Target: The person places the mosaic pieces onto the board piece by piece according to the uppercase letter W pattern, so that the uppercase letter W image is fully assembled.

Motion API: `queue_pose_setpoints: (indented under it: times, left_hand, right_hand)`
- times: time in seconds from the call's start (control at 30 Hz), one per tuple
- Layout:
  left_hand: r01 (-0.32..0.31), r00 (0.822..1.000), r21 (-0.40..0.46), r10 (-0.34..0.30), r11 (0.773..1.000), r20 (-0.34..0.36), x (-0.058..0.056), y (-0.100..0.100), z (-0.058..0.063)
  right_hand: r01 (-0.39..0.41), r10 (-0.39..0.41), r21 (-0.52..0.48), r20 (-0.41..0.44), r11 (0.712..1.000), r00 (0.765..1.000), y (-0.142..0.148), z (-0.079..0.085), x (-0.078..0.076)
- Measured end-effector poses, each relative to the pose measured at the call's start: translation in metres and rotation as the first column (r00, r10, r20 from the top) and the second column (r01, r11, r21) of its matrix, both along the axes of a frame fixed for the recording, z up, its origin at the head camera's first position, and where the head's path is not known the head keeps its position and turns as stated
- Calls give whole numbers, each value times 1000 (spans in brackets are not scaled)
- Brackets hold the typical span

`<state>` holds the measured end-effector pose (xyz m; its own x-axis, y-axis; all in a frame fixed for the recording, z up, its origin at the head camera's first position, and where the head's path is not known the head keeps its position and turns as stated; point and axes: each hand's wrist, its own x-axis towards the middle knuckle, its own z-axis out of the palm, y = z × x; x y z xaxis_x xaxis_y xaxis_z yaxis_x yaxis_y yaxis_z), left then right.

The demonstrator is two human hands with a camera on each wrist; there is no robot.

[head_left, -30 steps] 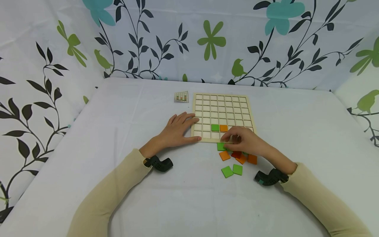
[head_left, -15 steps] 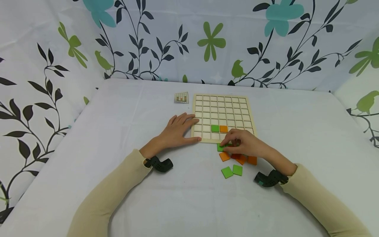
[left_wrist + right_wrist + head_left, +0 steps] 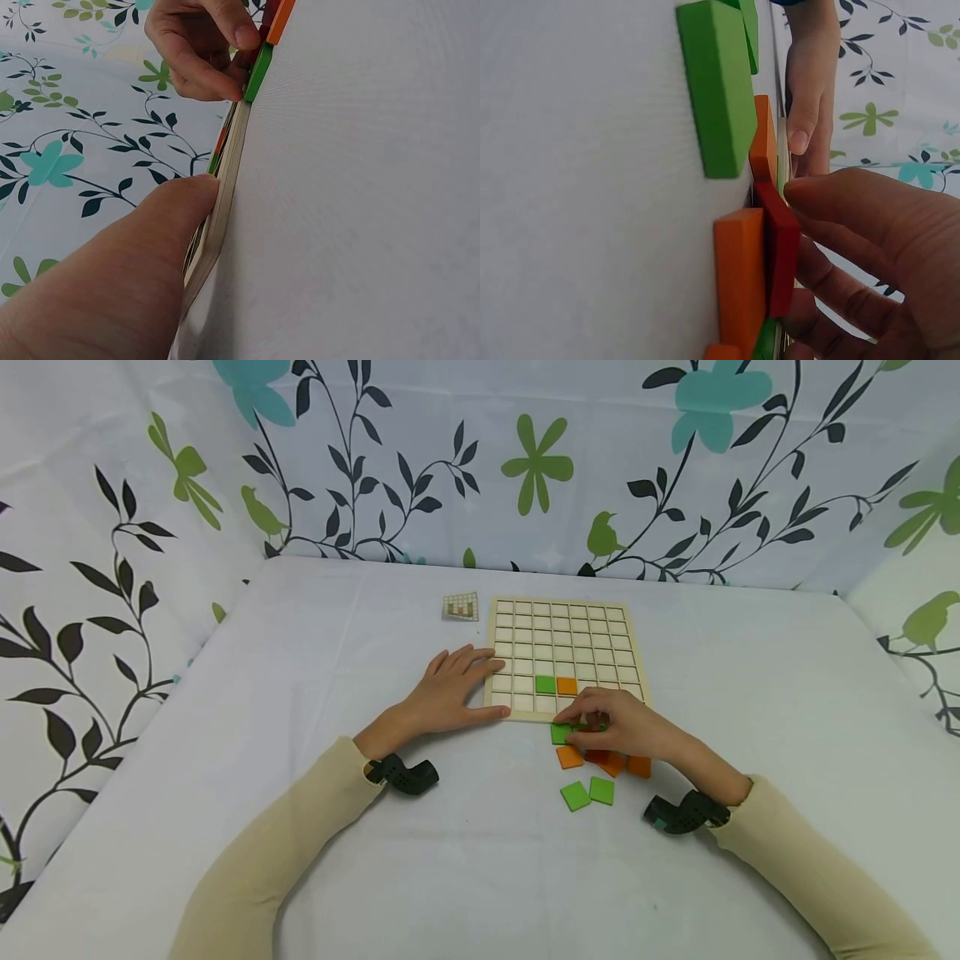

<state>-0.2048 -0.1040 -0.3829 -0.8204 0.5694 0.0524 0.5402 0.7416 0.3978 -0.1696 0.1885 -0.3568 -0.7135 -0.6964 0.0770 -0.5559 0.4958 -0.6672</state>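
A light wooden grid board lies on the white table, with one green and one orange tile in its cells. At its left side rests my left hand, fingers spread on the frame and thumb at the near corner. My right hand is at the board's near edge, index finger and thumb pinching a green tile that lies flat against that edge. Under the right palm a red tile leans on an orange tile; the hand partly hides this pile in the head view.
Two loose green tiles lie nearer to me, and another orange tile is left of the pile. A small pattern card sits beyond my left hand. Patterned cloth hangs behind the table.
The right hand has drawn back slightly from the board's front edge, and its index finger has come down to the green tile. My left hand stays in place.
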Motion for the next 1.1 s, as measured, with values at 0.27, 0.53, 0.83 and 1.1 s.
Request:
queue_pose_setpoints:
  times: [0.27,0.53,0.83,1.1]
  left_hand:
    - [1,1000,0,-1,1000,-2,-1,0,-1]
    - [1,1000,-1,-1,1000,-6,-1,0,0]
    - [-4,1000,0,4,1000,4,0,0,1]
    - [-2,1000,-2,2,1000,-1,-1,0,0]
  right_hand:
    - [-42,42,-24,5,999,999,2,-2,-1]
    - [-99,99,-7,17,995,995,1,1,-1]
    - [-74,74,8,-11,997,997,2,0,0]
    - [-66,66,24,3,998,998,2,-1,-1]
